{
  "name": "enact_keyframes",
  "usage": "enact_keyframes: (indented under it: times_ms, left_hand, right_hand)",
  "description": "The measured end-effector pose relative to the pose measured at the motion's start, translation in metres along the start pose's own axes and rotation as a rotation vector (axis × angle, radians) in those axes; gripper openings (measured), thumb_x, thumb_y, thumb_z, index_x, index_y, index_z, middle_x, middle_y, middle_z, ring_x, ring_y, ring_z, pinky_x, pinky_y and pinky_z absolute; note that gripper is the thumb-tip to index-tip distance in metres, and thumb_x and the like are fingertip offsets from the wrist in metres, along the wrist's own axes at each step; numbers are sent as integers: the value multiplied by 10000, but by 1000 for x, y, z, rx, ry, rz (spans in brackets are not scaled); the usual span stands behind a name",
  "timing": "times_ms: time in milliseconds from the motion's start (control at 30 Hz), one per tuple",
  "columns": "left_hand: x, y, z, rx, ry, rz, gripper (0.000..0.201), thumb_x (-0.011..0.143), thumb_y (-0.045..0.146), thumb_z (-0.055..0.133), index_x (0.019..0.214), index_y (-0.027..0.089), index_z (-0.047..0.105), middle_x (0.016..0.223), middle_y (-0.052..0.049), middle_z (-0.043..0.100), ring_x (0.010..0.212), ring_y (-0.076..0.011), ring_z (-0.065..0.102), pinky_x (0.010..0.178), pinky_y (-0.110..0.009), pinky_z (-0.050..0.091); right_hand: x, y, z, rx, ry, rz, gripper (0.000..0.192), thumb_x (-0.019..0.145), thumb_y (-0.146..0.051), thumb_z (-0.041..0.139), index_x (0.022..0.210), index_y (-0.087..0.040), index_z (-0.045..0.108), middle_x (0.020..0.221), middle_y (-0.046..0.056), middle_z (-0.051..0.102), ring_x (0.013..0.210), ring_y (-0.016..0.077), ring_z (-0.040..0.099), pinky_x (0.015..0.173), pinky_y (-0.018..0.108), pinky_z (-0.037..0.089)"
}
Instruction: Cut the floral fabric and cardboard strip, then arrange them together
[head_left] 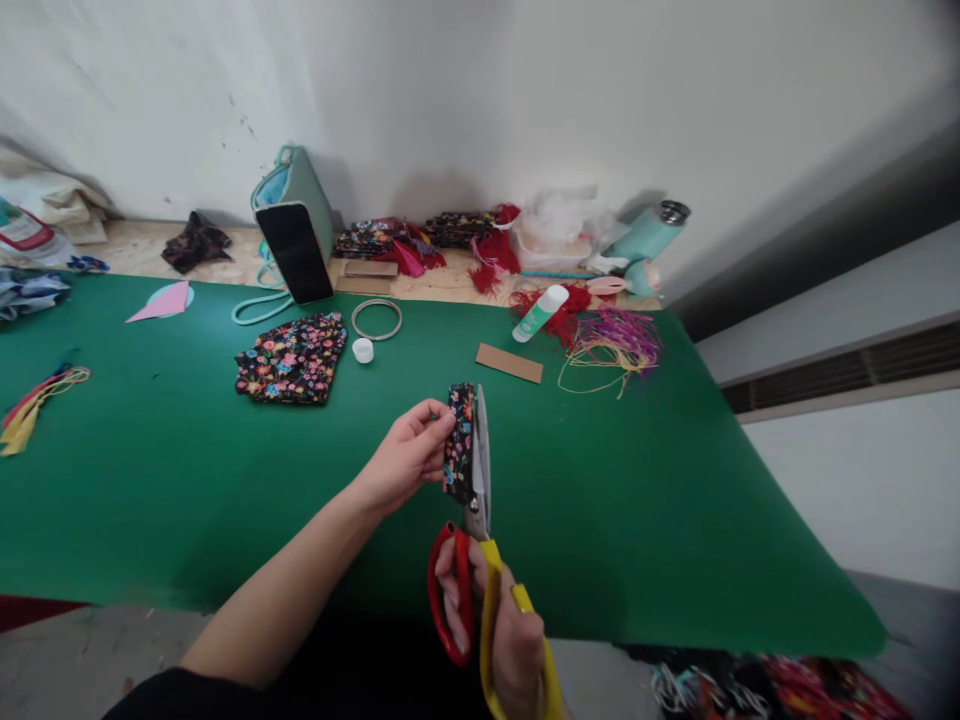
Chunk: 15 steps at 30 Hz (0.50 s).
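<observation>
A dark floral strip (458, 445) is hanging upright just above the green tabletop (337, 520), and the person's left hand (411, 448) is pinching it between thumb and fingers. The grip is sitting on the strip's left edge, a little above its middle, so most of the flowered face is showing beyond the thumb. The right hand (517, 640) is grasping scissors (475, 512) by their red and yellow handles, and the blades are running along the strip's other long edge; whether they are biting into the cloth, I cannot tell. Beyond the hands, a brown card piece (508, 363) is lying flat, and behind it a glue stick (541, 313) is wearing a green label whose printing is too small to read from here. A white cap (363, 350) is resting just beside a pale ring (355, 325), with a larger floral cloth (292, 360) spreading next to them. Behind that cloth, a dark-screened phone (294, 252) is leaning against a teal pouch (311, 200).
</observation>
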<state>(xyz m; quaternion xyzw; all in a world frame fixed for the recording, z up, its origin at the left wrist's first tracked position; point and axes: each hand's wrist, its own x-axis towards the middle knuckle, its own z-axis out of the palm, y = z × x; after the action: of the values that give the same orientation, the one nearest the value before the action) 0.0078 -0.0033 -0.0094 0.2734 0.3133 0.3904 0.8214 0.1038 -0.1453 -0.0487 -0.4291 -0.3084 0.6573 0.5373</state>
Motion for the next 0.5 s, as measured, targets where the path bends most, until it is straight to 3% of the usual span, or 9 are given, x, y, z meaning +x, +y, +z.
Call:
enact_keyframes:
  times_ms: [233,400,500]
  left_hand:
    - [1,-1,1,16,49,23,397,676,414,795,796,171,506,486,120,373,355,7,221,351,-107,181]
    - [0,-2,1,0,95,15,393,656,413,810,762,155,533,635,38,552,516,-44,496,487,-144,416]
    - [0,-1,0,-25,101,8,388,640,393,823,748,153,537,668,24,586,532,-48,519,487,-143,422]
  right_hand:
    - [0,-8,0,-48,8,-15,818,594,-944,353,868,-198,549,589,-56,432,368,56,296,327,209,290]
    - [-8,-1,-6,-116,57,7,837,630,-934,313,945,-196,552,629,-50,449,377,46,281,319,194,276]
    - [-10,0,-8,-147,53,19,816,641,-926,324,938,-201,553,641,-43,442,393,57,298,316,199,299]
